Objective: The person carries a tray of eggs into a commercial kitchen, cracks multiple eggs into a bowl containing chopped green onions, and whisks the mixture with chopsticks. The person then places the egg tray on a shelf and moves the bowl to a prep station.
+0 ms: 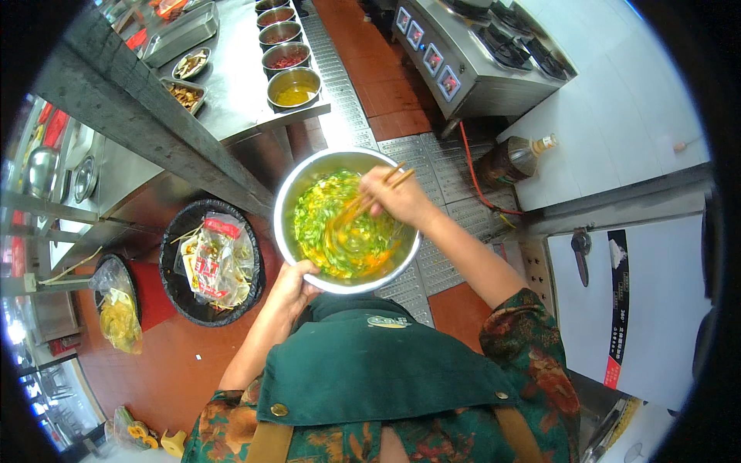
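A large stainless steel mixing bowl (280, 223) is held out before me at waist height. My left hand (295, 286) grips its near left rim, thumb over the edge. Inside lies a wet mixture (324, 226) of yellow liquid, which looks like beaten egg, and chopped green pieces with some orange bits. My right hand (393, 194) closes around a pair of wooden chopsticks (403, 178), whose lower ends dip into the mixture. The chopstick ends and the liquid near them are blurred by motion. The green apron (382, 359) I wear is just behind the bowl.
Left stand a steel post (156, 121) and a lined waste bin (257, 283) of rubbish. Beyond is a steel counter (237, 81) with pots, the nearest pot (294, 89) holding yellow liquid. A gas stove (463, 63), a red hose (470, 156) and a large bottle (509, 159) are right.
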Tool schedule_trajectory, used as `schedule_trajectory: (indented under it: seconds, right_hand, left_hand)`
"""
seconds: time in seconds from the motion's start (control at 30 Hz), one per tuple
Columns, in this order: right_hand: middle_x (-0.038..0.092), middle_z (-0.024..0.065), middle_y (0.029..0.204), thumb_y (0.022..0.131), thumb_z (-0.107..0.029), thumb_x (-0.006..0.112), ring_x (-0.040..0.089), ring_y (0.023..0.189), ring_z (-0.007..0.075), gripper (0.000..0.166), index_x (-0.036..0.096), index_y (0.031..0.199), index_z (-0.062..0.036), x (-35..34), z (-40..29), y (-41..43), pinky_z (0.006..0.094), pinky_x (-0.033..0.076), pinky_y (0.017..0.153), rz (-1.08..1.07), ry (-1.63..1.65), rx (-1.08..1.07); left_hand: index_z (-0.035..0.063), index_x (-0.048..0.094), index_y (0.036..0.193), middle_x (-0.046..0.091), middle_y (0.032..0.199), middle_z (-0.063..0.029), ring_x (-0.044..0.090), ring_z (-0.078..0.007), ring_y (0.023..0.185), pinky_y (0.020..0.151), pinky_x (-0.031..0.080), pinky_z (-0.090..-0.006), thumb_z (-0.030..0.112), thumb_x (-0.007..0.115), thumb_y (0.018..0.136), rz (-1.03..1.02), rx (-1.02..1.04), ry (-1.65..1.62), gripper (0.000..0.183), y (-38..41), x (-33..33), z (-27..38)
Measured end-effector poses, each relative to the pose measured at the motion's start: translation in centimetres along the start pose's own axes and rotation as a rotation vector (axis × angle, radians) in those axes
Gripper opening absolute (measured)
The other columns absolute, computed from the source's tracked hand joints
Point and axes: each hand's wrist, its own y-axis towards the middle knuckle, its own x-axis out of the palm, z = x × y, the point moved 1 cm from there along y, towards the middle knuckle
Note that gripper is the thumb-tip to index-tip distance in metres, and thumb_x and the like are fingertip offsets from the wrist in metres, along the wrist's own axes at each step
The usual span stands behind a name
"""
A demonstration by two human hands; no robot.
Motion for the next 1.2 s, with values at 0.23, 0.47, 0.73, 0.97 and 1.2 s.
schedule_trajectory:
  seconds: [0.23,0.47,0.73,0.97,1.2]
  right_hand:
    - [0.062,0.0050,0.068,0.099,-0.023,0.048,0.059,0.053,0.0100,0.027,0.062,0.083,-0.0050,1.8,-2.4,-1.5,0.0214,0.050,0.047,-0.267,-0.154,-0.088]
    - [0.065,0.0036,0.070,0.096,-0.018,0.053,0.060,0.058,0.0097,0.025,0.065,0.082,-0.0030,-1.2,-0.6,0.3,0.0216,0.050,0.048,0.063,-0.243,-0.152]
    - [0.064,0.0046,0.071,0.098,-0.020,0.049,0.060,0.060,0.0079,0.027,0.063,0.082,-0.0037,-1.9,-1.4,2.3,0.0220,0.050,0.046,0.034,-0.157,-0.130]
    - [0.063,0.0039,0.072,0.099,-0.024,0.047,0.059,0.057,0.0069,0.028,0.062,0.084,-0.0046,0.1,-2.6,1.1,0.0197,0.050,0.049,-0.056,0.048,0.021]
    - [0.062,0.0034,0.069,0.098,-0.028,0.050,0.059,0.054,0.0093,0.032,0.062,0.082,-0.0030,0.5,-2.0,1.5,0.0246,0.050,0.049,-0.295,-0.078,-0.068]
  left_hand:
    - [-0.0098,0.043,0.117,0.062,0.089,-0.0168,0.066,-0.0240,0.061,0.051,0.058,-0.0318,0.000,0.050,0.075,0.001,0.010,-0.092,0.044,0.4,0.1,-0.2]
    - [-0.0076,0.043,0.120,0.062,0.091,-0.0161,0.067,-0.0234,0.063,0.051,0.059,-0.0309,0.001,0.051,0.075,-0.020,0.005,-0.040,0.046,0.2,-1.0,-0.7]
    - [-0.0070,0.045,0.119,0.063,0.094,-0.0148,0.066,-0.0209,0.065,0.053,0.059,-0.0320,0.002,0.053,0.076,-0.094,-0.011,0.040,0.045,0.5,-1.4,-0.5]
    - [-0.0082,0.047,0.111,0.062,0.085,-0.0132,0.063,-0.0180,0.057,0.048,0.055,-0.0274,0.001,0.054,0.076,-0.037,0.010,-0.001,0.037,1.2,-1.1,-1.0]
    - [-0.0062,0.047,0.109,0.058,0.081,-0.0089,0.060,-0.0172,0.055,0.049,0.055,-0.0283,0.000,0.053,0.075,-0.039,0.002,0.029,0.036,0.8,-0.8,-0.1]
